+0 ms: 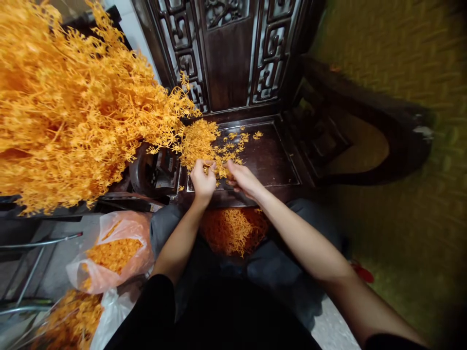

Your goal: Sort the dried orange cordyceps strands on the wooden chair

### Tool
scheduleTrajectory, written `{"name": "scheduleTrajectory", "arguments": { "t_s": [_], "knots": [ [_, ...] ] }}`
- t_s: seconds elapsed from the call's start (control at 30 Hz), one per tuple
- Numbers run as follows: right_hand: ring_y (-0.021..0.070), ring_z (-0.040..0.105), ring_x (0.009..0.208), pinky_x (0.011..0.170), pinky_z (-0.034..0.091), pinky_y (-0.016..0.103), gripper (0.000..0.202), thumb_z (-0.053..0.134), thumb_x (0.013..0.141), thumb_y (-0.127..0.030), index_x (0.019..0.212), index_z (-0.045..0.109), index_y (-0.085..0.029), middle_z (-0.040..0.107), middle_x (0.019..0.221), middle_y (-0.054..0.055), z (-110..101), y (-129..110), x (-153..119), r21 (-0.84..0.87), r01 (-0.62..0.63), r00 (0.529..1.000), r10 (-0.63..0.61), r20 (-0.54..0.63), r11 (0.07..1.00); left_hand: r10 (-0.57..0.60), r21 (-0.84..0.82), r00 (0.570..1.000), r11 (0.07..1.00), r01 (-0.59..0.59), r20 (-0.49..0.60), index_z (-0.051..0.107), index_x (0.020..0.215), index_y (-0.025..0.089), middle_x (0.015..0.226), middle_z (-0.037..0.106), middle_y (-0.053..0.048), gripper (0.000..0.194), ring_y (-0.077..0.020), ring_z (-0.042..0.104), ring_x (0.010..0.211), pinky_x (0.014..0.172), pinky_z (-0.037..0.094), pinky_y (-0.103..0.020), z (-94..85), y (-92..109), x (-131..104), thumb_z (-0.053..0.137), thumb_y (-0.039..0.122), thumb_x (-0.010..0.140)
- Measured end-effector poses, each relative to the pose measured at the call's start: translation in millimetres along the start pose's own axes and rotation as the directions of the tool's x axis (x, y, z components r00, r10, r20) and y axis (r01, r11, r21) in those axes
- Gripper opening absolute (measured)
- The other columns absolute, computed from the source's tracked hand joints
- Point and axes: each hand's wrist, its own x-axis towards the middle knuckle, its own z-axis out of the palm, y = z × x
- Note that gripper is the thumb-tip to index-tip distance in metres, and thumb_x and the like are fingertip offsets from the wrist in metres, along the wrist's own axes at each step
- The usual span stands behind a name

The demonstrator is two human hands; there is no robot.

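Small orange plastic-looking pieces [200, 138] lie heaped on the left side of a dark carved wooden seat [270, 155], with some scattered toward its middle. Over the front of the heap my left hand [204, 180] is closed, its thumb and finger pinched together. Just to its right, my right hand [242, 179] is also closed, fingers curled near the same pieces. Whatever lies between the fingertips of either hand is too small to make out. A large mass of orange branching sprigs [73, 116] fills the upper left and reaches the seat.
An open plastic bag [142, 257] of orange pieces stands at lower left, above more orange sprigs [73, 316] and a white bag [113, 311]. Between my knees sits a red container with orange strands [237, 231]. A carved armrest [397, 141] borders the right.
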Motion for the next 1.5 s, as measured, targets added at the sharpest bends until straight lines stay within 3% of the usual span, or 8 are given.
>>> {"name": "scheduleTrajectory", "arguments": {
  "t_s": [0.17,0.3,0.4,0.57,0.97,1.27,1.4,1.5],
  "knots": [
    [0.0032,0.023,0.035,0.031,0.018,0.019,0.057,0.080,0.075,-0.066,0.066,0.047,-0.020,0.034,0.047,-0.010,1.1,0.1,-21.6,-0.069,-0.048,0.979,0.061,0.195,0.996,0.083,0.045,0.996,0.995,-0.084,0.018,0.062,0.077,0.023,0.083,0.067,-0.002,0.016,-0.0203,0.064,0.087,0.095,0.048,-0.032,3.3,-5.6,8.7,0.065,0.008,0.081],
    [0.0078,0.048,0.042,0.038,0.044,0.021,0.047,0.076,0.082,-0.060,0.075,0.062,-0.017,0.057,0.057,-0.003,-15.4,-1.5,-42.3,-0.117,-0.120,0.899,0.158,0.408,0.986,-0.103,-0.093,0.993,0.991,0.096,-0.065,0.061,0.079,0.021,0.078,0.065,0.000,0.013,-0.0169,0.066,0.081,0.090,0.052,-0.031,1.7,-20.6,30.9,0.070,0.012,0.080],
    [0.0130,0.065,0.063,0.052,0.059,0.027,0.044,0.081,0.079,-0.056,0.088,0.068,-0.015,0.070,0.081,0.006,-21.3,5.0,-31.7,-0.095,-0.046,0.959,0.071,0.276,0.994,-0.317,-0.404,0.949,0.868,0.290,0.001,0.055,0.088,0.020,0.079,0.067,0.002,0.024,-0.0137,0.069,0.077,0.085,0.055,-0.029,4.6,-22.6,35.7,0.078,0.022,0.079],
    [0.0077,0.037,0.040,0.034,0.036,0.022,0.051,0.065,0.087,-0.069,0.086,0.064,-0.018,0.043,0.053,-0.007,-4.5,22.3,6.2,-0.192,0.101,0.994,-0.089,0.067,0.976,-0.390,-0.643,0.882,0.610,0.463,0.265,0.051,0.094,0.020,0.098,0.076,-0.004,0.034,-0.0171,0.076,0.094,0.097,0.055,-0.036,17.1,-12.0,19.4,0.081,0.030,0.082],
    [0.0075,0.032,0.041,0.039,0.023,0.022,0.060,0.061,0.083,-0.081,0.082,0.048,-0.023,0.041,0.052,-0.009,14.5,18.3,20.3,-0.124,0.213,0.971,-0.197,0.132,0.969,-0.265,-0.521,0.873,0.717,0.463,0.410,0.060,0.086,0.020,0.124,0.075,-0.008,0.025,-0.0199,0.062,0.132,0.111,0.047,-0.035,8.9,5.9,11.9,0.071,0.042,0.092],
    [0.0091,0.038,0.048,0.048,0.030,0.023,0.054,0.056,0.093,-0.066,0.064,0.046,-0.021,0.046,0.051,-0.004,17.2,11.5,-4.2,-0.235,0.353,0.921,-0.292,0.258,0.906,-0.385,-0.522,0.877,0.704,0.481,0.288,0.075,0.084,0.014,0.101,0.079,-0.010,0.030,-0.0196,0.072,0.105,0.089,0.055,-0.029,8.3,-8.9,24.5,0.080,0.043,0.082],
    [0.0100,0.043,0.045,0.046,0.033,0.023,0.044,0.050,0.097,-0.054,0.070,0.054,-0.020,0.051,0.053,-0.004,8.5,11.3,-19.4,-0.292,0.286,0.877,-0.127,0.464,0.912,-0.469,-0.562,0.839,0.630,0.537,0.276,0.074,0.095,0.016,0.113,0.077,-0.009,0.031,-0.0152,0.073,0.098,0.070,0.051,-0.021,1.3,-17.3,35.4,0.075,0.046,0.089],
    [0.0138,0.050,0.047,0.048,0.043,0.026,0.037,0.048,0.095,-0.049,0.094,0.068,-0.017,0.057,0.058,-0.002,-15.4,14.7,2.1,-0.477,0.221,0.952,-0.082,0.294,0.851,-0.428,-0.553,0.815,0.598,0.580,0.391,0.073,0.102,0.017,0.118,0.076,-0.010,0.028,-0.0167,0.074,0.100,0.074,0.053,-0.023,-1.3,-15.0,35.4,0.071,0.043,0.094]
  ]
}}
